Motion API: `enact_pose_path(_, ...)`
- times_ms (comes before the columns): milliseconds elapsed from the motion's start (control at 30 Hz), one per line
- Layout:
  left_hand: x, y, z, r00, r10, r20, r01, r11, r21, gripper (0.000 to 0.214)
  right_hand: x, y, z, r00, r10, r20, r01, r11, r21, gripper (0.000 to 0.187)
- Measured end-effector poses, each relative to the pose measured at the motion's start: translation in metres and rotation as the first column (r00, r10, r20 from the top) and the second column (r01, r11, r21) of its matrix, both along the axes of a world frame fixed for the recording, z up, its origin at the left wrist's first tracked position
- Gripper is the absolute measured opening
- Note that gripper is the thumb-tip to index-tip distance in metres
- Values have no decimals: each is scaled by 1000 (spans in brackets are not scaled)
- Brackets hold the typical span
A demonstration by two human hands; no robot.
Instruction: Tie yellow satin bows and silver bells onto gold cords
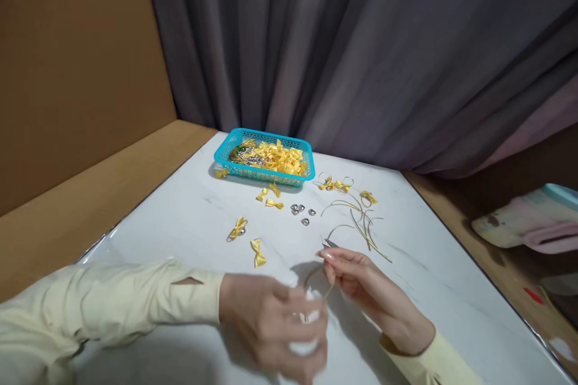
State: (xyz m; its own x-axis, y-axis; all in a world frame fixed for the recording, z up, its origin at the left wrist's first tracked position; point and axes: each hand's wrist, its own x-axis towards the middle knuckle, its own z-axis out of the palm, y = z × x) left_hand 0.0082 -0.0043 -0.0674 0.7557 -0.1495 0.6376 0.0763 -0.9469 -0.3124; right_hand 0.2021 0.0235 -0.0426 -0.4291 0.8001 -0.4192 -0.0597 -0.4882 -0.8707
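My right hand [361, 286] rests on the white table [180, 234], its thumb and forefinger pinched on a thin gold cord [321, 280] with a small metal piece at the fingertips. My left hand [275, 325] is smeared by motion just left of it; its fingers curl near the cord's loop, and I cannot make out what they hold. A yellow ribbon bow [258, 252] lies just beyond my hands, and another bow with a metal ring [238, 228] lies further left. Several gold cords [361, 222] lie beyond my right hand.
A turquoise basket [226, 159] of yellow bows stands at the table's far edge, with loose bows [271, 198] and silver rings [300, 212] in front of it. Grey curtains hang behind. A wooden ledge runs along the left, and pale cloth lies off the table at right.
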Motion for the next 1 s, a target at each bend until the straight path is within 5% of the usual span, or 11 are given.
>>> enact_pose_path(67, -10, 21, 17, 920, 379, -101, -388, 916, -98, 24, 10, 6, 0, 1000, -18, 1, 18, 1000, 16, 16)
enact_pose_path(100, -17, 33, 23, 768, 611, -191, -637, 758, -139, 24, 15, 9, 1, 1000, -27, 2, 27, 999, 24, 16)
enact_pose_path(133, -24, 47, 27, 557, 784, -276, -831, 528, -175, 25, 19, 11, 1, 999, -34, 5, 34, 999, 34, 16)
enact_pose_path(200, -38, 72, 26, 387, 872, -299, -919, 340, -199, 29, 24, 14, -1, 999, -36, 22, 35, 998, 58, 17)
enact_pose_path(300, -53, 99, 12, 289, 891, -349, -949, 220, -224, 31, 27, 15, -5, 999, -3, 54, -2, 997, 76, 20)
enact_pose_path(400, -54, 106, 2, 316, 860, -402, -939, 223, -262, 28, 25, 14, -6, 998, 12, 67, -16, 998, 60, 20)
enact_pose_path(600, -40, 112, 7, 501, 728, -468, -858, 350, -375, 23, 18, 10, -4, 998, 25, 61, -26, 999, 26, 19)
enact_pose_path(767, -38, 116, 12, 594, 665, -453, -779, 335, -531, 20, 15, 7, -7, 996, 42, 79, -46, 997, 54, 19)
enact_pose_path(900, -34, 94, 38, 713, 551, -433, -661, 322, -678, 22, 13, 4, -5, 994, 85, 74, -92, 992, 88, 18)
enact_pose_path(933, -32, 86, 46, 755, 492, -432, -614, 299, -731, 25, 13, 3, -4, 994, 91, 58, -96, 991, 93, 18)
enact_pose_path(1000, -27, 71, 59, 883, 298, -364, -388, 25, -921, 27, 12, 1, -3, 995, 95, 22, -96, 990, 100, 16)
